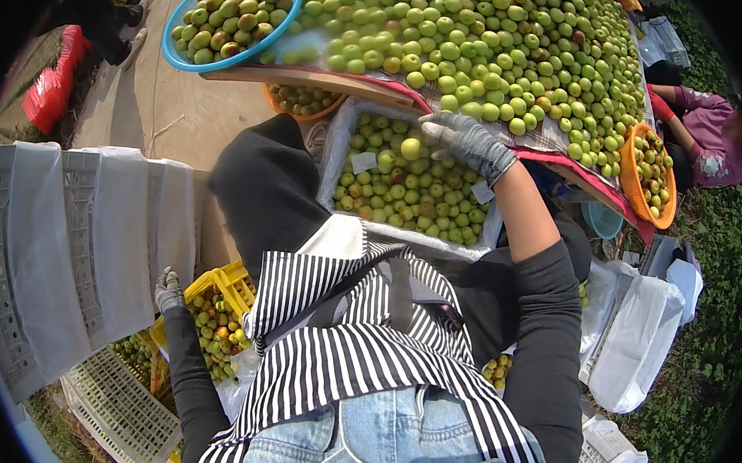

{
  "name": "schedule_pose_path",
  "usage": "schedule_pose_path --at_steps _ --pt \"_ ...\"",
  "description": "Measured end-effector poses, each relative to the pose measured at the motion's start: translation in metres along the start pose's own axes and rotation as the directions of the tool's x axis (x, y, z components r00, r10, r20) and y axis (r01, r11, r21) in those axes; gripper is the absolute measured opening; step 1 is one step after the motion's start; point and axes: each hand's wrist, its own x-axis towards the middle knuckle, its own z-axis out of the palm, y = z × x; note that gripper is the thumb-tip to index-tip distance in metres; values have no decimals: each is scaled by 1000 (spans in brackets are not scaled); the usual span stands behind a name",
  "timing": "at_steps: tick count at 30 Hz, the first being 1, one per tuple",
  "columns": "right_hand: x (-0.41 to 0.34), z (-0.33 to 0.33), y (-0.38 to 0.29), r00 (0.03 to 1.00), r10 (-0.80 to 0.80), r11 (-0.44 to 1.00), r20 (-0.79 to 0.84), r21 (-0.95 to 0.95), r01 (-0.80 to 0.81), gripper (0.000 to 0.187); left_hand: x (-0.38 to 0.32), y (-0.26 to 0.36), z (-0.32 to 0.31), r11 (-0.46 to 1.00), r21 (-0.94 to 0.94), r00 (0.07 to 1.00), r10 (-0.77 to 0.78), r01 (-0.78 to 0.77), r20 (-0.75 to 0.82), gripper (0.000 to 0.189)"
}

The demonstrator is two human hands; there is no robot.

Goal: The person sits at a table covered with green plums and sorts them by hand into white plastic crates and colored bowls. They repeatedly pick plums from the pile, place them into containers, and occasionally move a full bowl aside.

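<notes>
My right hand (464,142), in a grey knit glove, hangs over the upper right of a crate lined with white film (328,183). Its fingers are apart. A brighter green fruit, jujube-like (410,148), shows just left of the fingertips and looks separate from them. More such fruits (412,199) fill the crate, with two white paper slips (363,162) on top. Low on the left is my gloved left hand (170,291), between a yellow plastic crate (238,287) of blemished fruits and the stacked white crates. Its fingers are bent; whether they grip anything is unclear.
A sloping table edged with red cloth (544,156) bears a heap of green fruits (487,52). A blue basin (168,40) and an orange basket (627,165) of browned fruits stand at its corners. Lined crates (83,237) rise at left. A person (713,136) sits at right.
</notes>
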Motion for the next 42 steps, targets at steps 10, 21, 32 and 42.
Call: schedule_pose_path --at_steps 10,21,32,42 --pt "-43 -49 38 984 46 982 -172 -173 -77 38 -133 248 177 808 -493 702 554 -323 448 20" --pt "-91 -97 65 760 -281 889 -586 -458 -24 37 -233 209 406 108 336 333 -44 -936 942 40" --pt "-116 -122 71 677 -292 907 -676 -420 -28 36 -242 155 461 149 449 451 -26 -881 892 47" --pt "-112 -121 64 695 -310 903 -649 -430 1 34 -233 230 393 566 315 472 150 -761 869 54"
